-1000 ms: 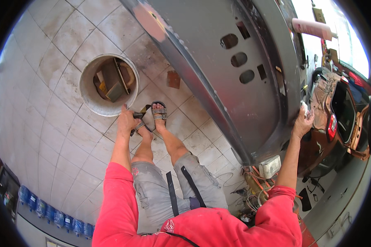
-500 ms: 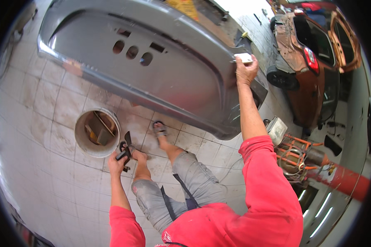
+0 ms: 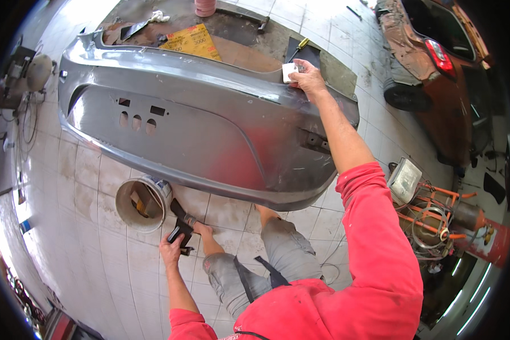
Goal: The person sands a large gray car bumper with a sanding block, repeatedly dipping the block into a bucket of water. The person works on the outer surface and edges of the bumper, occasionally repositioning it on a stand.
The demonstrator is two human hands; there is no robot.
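Note:
A grey car bumper (image 3: 204,147), with several cutouts and a small red-tinted reflection, lies across the upper middle. My right hand (image 3: 307,79) grips a small white block (image 3: 290,72) at the bumper's upper edge, near the right end. A yellow-handled tool (image 3: 300,46) lies just beyond it. Low in the middle, my left hand (image 3: 171,245) holds a black tool (image 3: 181,231) with dark flat parts, beside a white bucket (image 3: 124,201) with boards inside.
A work surface (image 3: 255,34) behind the bumper carries a yellow sheet (image 3: 190,42), pink container (image 3: 205,7) and rag (image 3: 158,17). A damaged orange car (image 3: 447,113) stands right, above an orange-framed cart with cylinders (image 3: 436,218). Equipment (image 3: 31,73) stands left.
The view has swung up, bringing the whole bumper and the surface behind it into view. My right hand, with the white block, has moved up and leftward in the picture; my left hand sits lower.

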